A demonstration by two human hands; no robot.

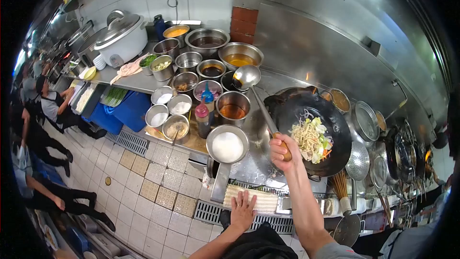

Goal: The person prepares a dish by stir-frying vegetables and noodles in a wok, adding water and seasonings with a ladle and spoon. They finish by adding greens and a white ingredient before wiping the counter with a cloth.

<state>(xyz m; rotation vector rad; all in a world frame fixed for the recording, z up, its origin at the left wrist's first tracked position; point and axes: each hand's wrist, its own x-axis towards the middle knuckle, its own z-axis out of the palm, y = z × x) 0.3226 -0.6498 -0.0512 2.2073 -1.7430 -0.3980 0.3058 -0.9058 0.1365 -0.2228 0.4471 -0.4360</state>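
Note:
My right hand (284,153) is closed round the wooden handle of a long ladle (264,110). The ladle's bowl hangs over a steel pot of dark sauce (230,82), with dark liquid at its edge. Just right of that hand, a black wok (339,136) holds noodles (307,134) with cabbage and carrot strips. My left hand (243,210) lies with fingers spread on a folded whitish towel (261,199) at the stove's front edge. Near the ladle stand a bowl of white powder (227,147) and a pot of reddish sauce (233,110).
Several seasoning pots crowd the counter, with squeeze bottles (202,115) among them. A rice cooker (120,38) stands at the back left. Strainers (355,159) and a bamboo brush (341,193) are right of the wok. Flame shows behind the wok. Other people (57,100) are at left.

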